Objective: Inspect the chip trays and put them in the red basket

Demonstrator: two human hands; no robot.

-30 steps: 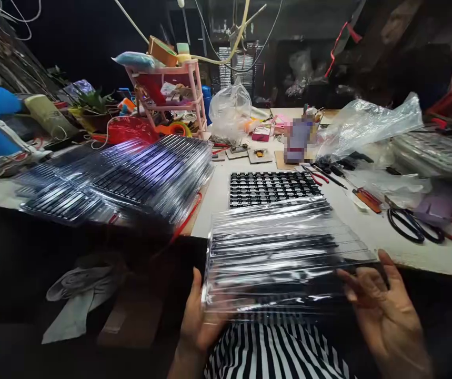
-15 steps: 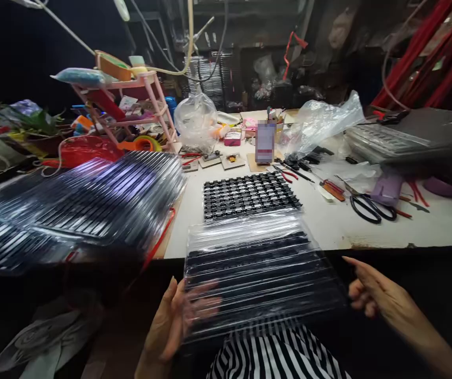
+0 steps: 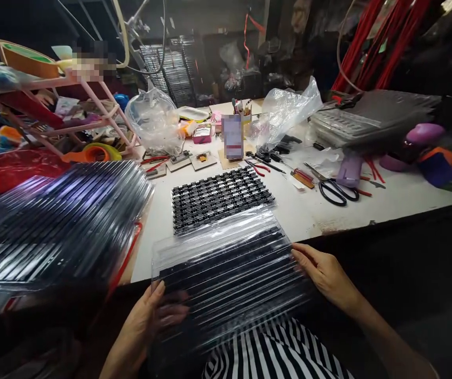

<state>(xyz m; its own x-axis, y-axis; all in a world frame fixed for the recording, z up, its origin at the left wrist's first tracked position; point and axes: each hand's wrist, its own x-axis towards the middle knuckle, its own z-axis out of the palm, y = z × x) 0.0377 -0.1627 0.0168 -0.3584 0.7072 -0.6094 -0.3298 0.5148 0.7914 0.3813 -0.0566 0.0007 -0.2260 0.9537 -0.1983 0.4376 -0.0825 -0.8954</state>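
A clear ribbed plastic tray (image 3: 229, 273) is held tilted over the table's front edge, its lower part above a black-and-white striped garment. My left hand (image 3: 142, 316) grips its left edge, thumb on top and fingers showing through the plastic underneath. At the right edge, my right hand (image 3: 324, 273) pinches the tray between thumb and fingers. Just beyond the tray's far edge lies a tray of black parts (image 3: 221, 200) in several rows, flat on the white table.
Stacked ribbed trays (image 3: 63, 226) lean over the table's left side beside a red strap (image 3: 125, 260). To the right lie black-handled scissors (image 3: 334, 192) and red-handled pliers (image 3: 259, 167). A phone-like upright object (image 3: 232, 138) stands behind; a pink rack (image 3: 103, 105) is at left.
My right hand has moved in from beside the tray and closed on its right edge. My left hand keeps its side. The view has turned right.
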